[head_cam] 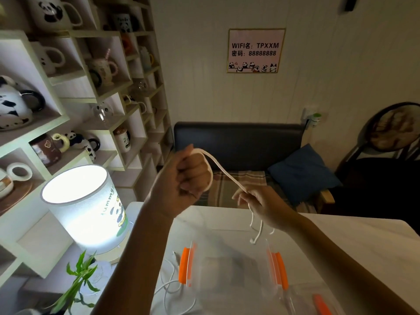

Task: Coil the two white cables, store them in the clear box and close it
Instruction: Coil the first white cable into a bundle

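My left hand (186,178) is raised above the table in a fist, with a white cable (223,172) looped around its fingers. The cable runs taut down to my right hand (256,205), which pinches it; its loose end (255,233) dangles over the box. The clear box (229,269) with orange latches sits open on the white table, below both hands. A second, thinner white cable (169,285) lies loose on the table to the left of the box. The clear lid (318,298) with an orange clip rests at the box's right.
A lit lamp (86,205) stands at the table's left, with a green plant (77,283) in front of it. Shelves of panda mugs (68,87) fill the left wall. A dark sofa (238,144) with a blue cushion and a chair (391,142) stand behind the table.
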